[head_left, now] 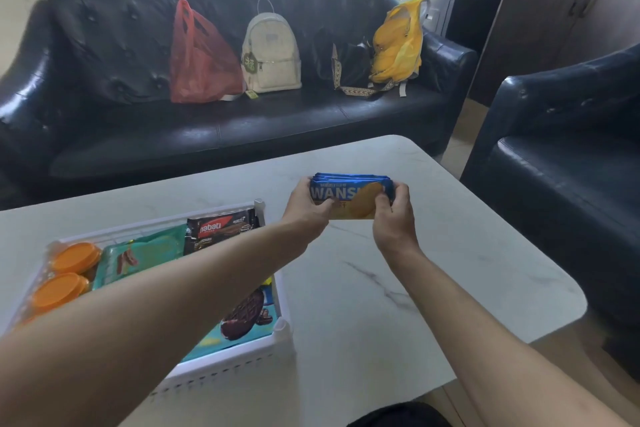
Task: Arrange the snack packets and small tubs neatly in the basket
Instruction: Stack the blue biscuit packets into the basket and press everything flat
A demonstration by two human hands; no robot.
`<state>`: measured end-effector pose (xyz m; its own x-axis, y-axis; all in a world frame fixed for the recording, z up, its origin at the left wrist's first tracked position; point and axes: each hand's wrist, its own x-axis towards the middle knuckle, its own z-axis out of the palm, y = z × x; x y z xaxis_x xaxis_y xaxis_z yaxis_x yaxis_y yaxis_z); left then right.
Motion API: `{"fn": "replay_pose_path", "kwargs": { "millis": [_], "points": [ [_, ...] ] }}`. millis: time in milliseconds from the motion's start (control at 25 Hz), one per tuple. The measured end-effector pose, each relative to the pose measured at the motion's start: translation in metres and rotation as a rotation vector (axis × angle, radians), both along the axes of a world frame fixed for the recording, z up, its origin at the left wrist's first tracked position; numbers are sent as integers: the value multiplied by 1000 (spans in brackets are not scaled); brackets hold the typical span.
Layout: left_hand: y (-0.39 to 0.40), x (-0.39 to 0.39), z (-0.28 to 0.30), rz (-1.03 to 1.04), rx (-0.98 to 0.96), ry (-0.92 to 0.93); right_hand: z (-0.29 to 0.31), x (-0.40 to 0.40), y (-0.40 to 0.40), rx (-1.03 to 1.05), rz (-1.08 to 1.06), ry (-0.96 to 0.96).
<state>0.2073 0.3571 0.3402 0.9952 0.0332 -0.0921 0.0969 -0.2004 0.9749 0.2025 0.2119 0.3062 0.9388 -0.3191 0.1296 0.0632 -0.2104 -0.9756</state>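
Head view: both hands, left [306,206] and right [391,215], grip blue packets [349,192].

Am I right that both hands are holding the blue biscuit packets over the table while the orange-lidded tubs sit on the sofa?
Not quite: the head view shows the tubs in the basket, not on the sofa. Both hands, left and right, do hold the blue packets over the table.

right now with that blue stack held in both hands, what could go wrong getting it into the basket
1. The blue packets are a loose stack pinched only at the ends by the left hand and right hand; they may fan apart or slip on the way.
2. The white basket already looks full of orange-lidded tubs, the Nabati packet and teal packets, so the stack may not sit flat.
3. The left forearm crosses over the basket and could knock its contents.
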Motion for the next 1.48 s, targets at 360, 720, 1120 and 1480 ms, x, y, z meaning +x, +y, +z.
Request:
{"fn": "replay_pose_path", "kwargs": {
  "millis": [360,720,1120,1480],
  "points": [
    [56,-32,49,76,-48,-64,58,-26,52,-18,91,-33],
    [144,-66,64,180,-52,129,68,-52,126,-59,258,61],
    [239,-120,48,235,212,226,55,-81,198,-125,435,135],
    [298,-163,30,159,513,93,34,-112,238,-284,610,209]
  ]
}}
